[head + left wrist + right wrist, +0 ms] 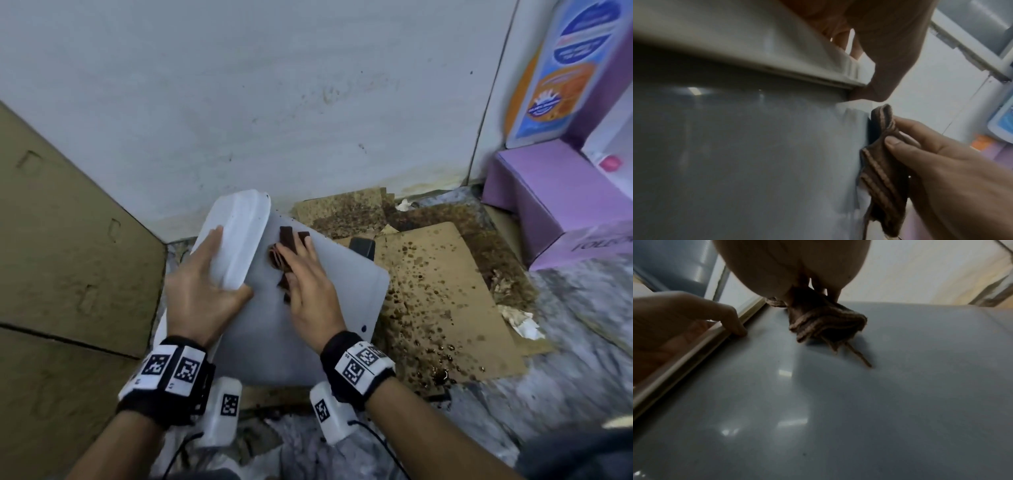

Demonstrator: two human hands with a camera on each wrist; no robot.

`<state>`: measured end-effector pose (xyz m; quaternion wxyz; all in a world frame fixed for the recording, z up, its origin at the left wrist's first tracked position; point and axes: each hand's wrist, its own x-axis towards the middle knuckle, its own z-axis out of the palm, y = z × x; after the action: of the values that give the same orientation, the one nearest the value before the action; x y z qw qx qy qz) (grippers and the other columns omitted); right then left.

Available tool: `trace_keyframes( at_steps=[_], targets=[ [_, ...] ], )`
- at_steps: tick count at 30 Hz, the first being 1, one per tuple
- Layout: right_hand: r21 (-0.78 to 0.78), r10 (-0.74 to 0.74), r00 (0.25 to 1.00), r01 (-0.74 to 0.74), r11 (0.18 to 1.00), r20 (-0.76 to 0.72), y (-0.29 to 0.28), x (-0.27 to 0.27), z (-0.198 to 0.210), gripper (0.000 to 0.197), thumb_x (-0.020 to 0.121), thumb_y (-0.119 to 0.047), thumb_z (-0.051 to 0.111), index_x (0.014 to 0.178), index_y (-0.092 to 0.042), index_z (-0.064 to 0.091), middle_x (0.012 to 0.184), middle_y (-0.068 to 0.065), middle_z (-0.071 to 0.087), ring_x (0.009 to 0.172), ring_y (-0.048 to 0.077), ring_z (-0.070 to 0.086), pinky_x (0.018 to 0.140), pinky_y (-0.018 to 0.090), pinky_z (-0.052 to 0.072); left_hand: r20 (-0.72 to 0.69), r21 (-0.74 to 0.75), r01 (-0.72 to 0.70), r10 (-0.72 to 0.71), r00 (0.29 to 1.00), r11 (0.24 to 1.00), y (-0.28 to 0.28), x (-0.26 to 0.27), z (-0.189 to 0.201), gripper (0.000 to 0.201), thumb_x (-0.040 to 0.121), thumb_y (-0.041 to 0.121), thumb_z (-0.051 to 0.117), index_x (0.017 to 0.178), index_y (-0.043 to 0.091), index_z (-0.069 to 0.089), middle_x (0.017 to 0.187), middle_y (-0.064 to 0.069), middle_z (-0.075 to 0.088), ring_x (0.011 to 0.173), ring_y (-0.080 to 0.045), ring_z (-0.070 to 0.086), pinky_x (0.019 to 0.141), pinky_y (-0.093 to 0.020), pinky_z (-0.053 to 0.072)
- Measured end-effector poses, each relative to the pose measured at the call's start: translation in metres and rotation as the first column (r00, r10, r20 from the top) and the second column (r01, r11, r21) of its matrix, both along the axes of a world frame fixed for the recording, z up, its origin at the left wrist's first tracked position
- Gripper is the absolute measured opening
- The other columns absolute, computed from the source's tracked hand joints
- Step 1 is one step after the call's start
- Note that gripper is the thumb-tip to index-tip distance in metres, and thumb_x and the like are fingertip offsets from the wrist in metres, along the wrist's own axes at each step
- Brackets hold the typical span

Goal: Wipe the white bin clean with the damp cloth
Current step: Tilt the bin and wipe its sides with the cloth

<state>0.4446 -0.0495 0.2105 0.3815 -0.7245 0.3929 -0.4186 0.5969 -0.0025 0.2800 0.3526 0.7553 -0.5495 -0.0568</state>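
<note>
- Nearest, two forearms with tagged black wristbands (pixel 362 366) reach forward over a grey mottled floor (pixel 582 359).
- Bin (pixel 308 308) lies tipped on its side on the floor, broad smooth white face up, between the hands; a small dark spot sits near its right edge.
- Left hand (pixel 202 291) spread on the bin's lid (pixel 236 240), fingers straight along it, thumb hooked under the lid's lower edge; left wrist view shows fingers wrapped over the rim, so it grips the lid.
- Right hand (pixel 308 287) presses a folded brown ribbed cloth (pixel 282 253) flat on the bin's face, fingers extended over it, thumb pinning the fold in the left wrist view.
- Cloth touches the face just beside the lid seam; a loose thread trails from it in the right wrist view.
- Right of the bin, flattened cardboard (pixel 455 308) on the floor, spattered with brown drops, a darker puddle at its near edge.
- Left, a tall cardboard box (pixel 61 257).
- Far, a scuffed white wall (pixel 274 102); purple boxes (pixel 548 205) and a printed pack stacked in the right corner.
</note>
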Motion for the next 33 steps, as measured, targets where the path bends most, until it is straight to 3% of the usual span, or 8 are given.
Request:
trace_keyframes(
  at_steps=[5, 9, 12, 15, 19, 26, 29, 33],
  targets=[
    [-0.150, -0.076, 0.997, 0.071, 0.986, -0.025, -0.008, -0.002, 0.020, 0.051, 0.094, 0.002, 0.042, 0.141, -0.018, 0.043, 0.154, -0.002, 0.028, 0.146, 0.016, 0.014, 0.117, 0.028, 0.020, 0.046, -0.113, 0.163, -0.159, 0.986, 0.980, 0.003, 0.016, -0.008, 0.088, 0.057, 0.025, 0.073, 0.141, 0.016, 0.050, 0.138, 0.018, 0.049, 0.119, -0.009, 0.053, 0.095, -0.018, 0.042],
    [-0.148, -0.069, 0.995, 0.059, 0.987, -0.065, -0.001, -0.008, 0.003, 0.041, 0.097, -0.007, 0.043, 0.136, -0.016, 0.050, 0.151, 0.003, 0.036, 0.143, 0.020, 0.023, 0.116, 0.030, 0.023, 0.000, -0.079, 0.186, -0.187, 0.982, 0.979, 0.015, 0.017, -0.030, 0.087, 0.056, 0.032, 0.070, 0.139, 0.039, 0.044, 0.131, 0.051, 0.037, 0.122, -0.005, 0.049, 0.095, -0.032, 0.049],
    [-0.223, -0.083, 0.993, 0.064, 0.973, -0.078, 0.005, -0.008, -0.011, 0.039, 0.095, -0.007, 0.048, 0.133, -0.014, 0.054, 0.149, 0.005, 0.040, 0.141, 0.022, 0.025, 0.117, 0.029, 0.022, -0.009, -0.082, 0.183, -0.184, 0.983, 0.980, 0.019, 0.019, -0.034, 0.089, 0.053, 0.022, 0.073, 0.136, 0.039, 0.045, 0.132, 0.032, 0.046, 0.117, -0.010, 0.053, 0.091, -0.040, 0.052],
    [-0.232, -0.110, 0.992, 0.091, 0.968, -0.067, 0.009, -0.001, -0.016, 0.038, 0.095, -0.009, 0.048, 0.132, -0.013, 0.055, 0.148, 0.006, 0.040, 0.141, 0.025, 0.026, 0.117, 0.032, 0.023, -0.015, -0.070, 0.188, -0.189, 0.982, 0.980, 0.021, 0.021, -0.035, 0.088, 0.052, 0.033, 0.066, 0.138, 0.034, 0.048, 0.129, 0.022, 0.051, 0.120, -0.014, 0.051, 0.093, -0.041, 0.049],
    [-0.246, -0.137, 0.988, 0.117, 0.962, -0.067, 0.008, 0.002, -0.020, 0.037, 0.094, -0.012, 0.047, 0.130, -0.013, 0.058, 0.147, 0.006, 0.042, 0.139, 0.027, 0.030, 0.115, 0.036, 0.027, 0.027, 0.071, 0.134, -0.136, 0.990, 0.989, 0.017, 0.013, -0.032, 0.105, 0.050, 0.025, 0.070, 0.150, 0.029, 0.035, 0.127, 0.000, 0.042, 0.117, -0.026, 0.048, 0.084, -0.039, 0.046],
    [-0.177, -0.156, 0.987, 0.145, 0.973, -0.048, 0.005, 0.002, -0.014, 0.040, 0.092, -0.009, 0.054, 0.131, -0.016, 0.057, 0.144, 0.005, 0.046, 0.132, 0.026, 0.036, 0.111, 0.038, 0.032, -0.076, 0.156, 0.180, -0.170, 0.983, 0.971, 0.019, 0.012, -0.028, 0.107, 0.049, 0.018, 0.068, 0.145, 0.043, 0.030, 0.118, 0.019, 0.026, 0.121, -0.006, 0.032, 0.100, -0.032, 0.034],
    [-0.158, -0.174, 0.981, 0.158, 0.975, -0.091, 0.005, 0.000, -0.008, 0.040, 0.093, -0.017, 0.053, 0.132, -0.022, 0.055, 0.142, 0.000, 0.049, 0.130, 0.022, 0.038, 0.102, 0.039, 0.035, -0.093, 0.145, 0.247, -0.236, 0.967, 0.958, 0.029, 0.018, -0.028, 0.106, 0.047, 0.014, 0.071, 0.141, 0.043, 0.030, 0.135, 0.034, 0.024, 0.134, -0.004, 0.027, 0.112, -0.035, 0.026],
    [-0.139, -0.166, 0.979, 0.149, 0.979, -0.119, 0.010, -0.004, 0.001, 0.035, 0.094, -0.026, 0.051, 0.127, -0.023, 0.058, 0.135, -0.005, 0.053, 0.126, 0.014, 0.040, 0.093, 0.030, 0.025, -0.177, 0.203, 0.281, -0.247, 0.953, 0.938, 0.045, 0.030, -0.029, 0.113, 0.053, 0.011, 0.086, 0.142, 0.047, 0.026, 0.149, 0.033, 0.021, 0.141, 0.005, 0.022, 0.118, -0.040, 0.023]
  ],
)
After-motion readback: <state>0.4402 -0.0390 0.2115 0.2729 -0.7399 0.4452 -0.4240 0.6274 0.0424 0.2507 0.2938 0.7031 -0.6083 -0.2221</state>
